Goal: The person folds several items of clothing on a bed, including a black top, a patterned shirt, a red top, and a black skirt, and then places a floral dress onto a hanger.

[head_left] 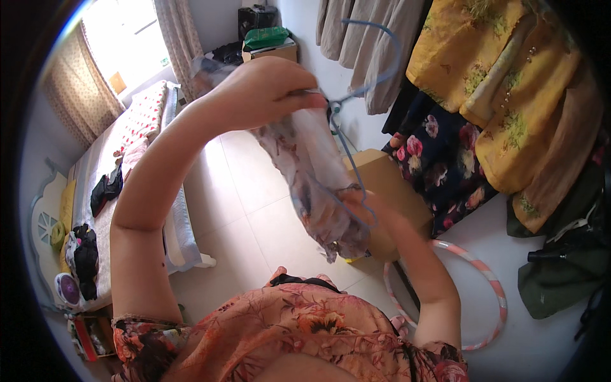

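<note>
A thin, sheer garment (321, 153) in white and grey-brown print hangs in front of me, partly on a blue clothes hanger (356, 162). The hanger is tilted, its hook pointing up to the right. High in view, my left hand (270, 89) pinches the garment's upper edge beside the hanger's neck. Some of the cloth shows behind that wrist. Lower down, my right hand (366, 207) is closed at the hanger's lower end, against the cloth. The right fingertips are partly covered and a little blurred.
Yellow clothes (496, 83) and a dark floral garment (439, 153) hang at the right. Below them stand a cardboard box (394, 210) and a pink-and-white hoop (496, 286). A bed (102, 153) with clothes on it fills the left side, near a curtained window (130, 38).
</note>
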A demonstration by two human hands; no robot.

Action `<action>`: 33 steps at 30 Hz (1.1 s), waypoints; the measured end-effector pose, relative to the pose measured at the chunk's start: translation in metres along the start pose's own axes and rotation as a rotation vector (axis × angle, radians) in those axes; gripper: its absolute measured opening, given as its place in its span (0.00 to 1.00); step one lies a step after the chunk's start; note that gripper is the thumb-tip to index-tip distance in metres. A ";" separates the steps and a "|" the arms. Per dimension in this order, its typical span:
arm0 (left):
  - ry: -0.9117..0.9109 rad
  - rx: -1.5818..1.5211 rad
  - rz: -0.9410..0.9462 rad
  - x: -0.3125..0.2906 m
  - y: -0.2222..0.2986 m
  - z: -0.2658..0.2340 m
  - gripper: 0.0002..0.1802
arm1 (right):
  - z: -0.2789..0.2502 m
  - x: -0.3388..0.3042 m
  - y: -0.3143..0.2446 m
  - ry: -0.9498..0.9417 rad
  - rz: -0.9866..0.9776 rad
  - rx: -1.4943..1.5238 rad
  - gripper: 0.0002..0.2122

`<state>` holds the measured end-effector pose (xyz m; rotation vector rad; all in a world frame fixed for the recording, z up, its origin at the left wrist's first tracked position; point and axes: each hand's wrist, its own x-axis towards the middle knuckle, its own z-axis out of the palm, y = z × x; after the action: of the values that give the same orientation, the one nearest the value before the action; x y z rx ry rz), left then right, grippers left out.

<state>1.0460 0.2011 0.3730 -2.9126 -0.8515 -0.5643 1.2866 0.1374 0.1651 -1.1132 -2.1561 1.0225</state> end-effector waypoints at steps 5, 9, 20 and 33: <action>0.046 -0.030 -0.072 -0.042 -0.038 0.000 0.18 | -0.016 -0.026 -0.003 -0.003 -0.202 -0.681 0.06; 0.023 -0.127 -0.262 -0.067 -0.047 0.002 0.21 | -0.056 -0.015 -0.052 0.215 -0.440 -0.758 0.02; -0.076 0.033 -0.353 -0.063 0.012 0.051 0.18 | -0.039 0.029 -0.135 0.063 -0.775 -0.831 0.01; 0.578 -0.367 -0.367 -0.072 -0.004 0.008 0.15 | -0.106 -0.008 -0.124 0.457 -0.251 -0.384 0.12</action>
<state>0.9904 0.1691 0.3394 -2.6067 -1.2866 -1.6411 1.3092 0.1249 0.3265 -1.0747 -2.0792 0.2134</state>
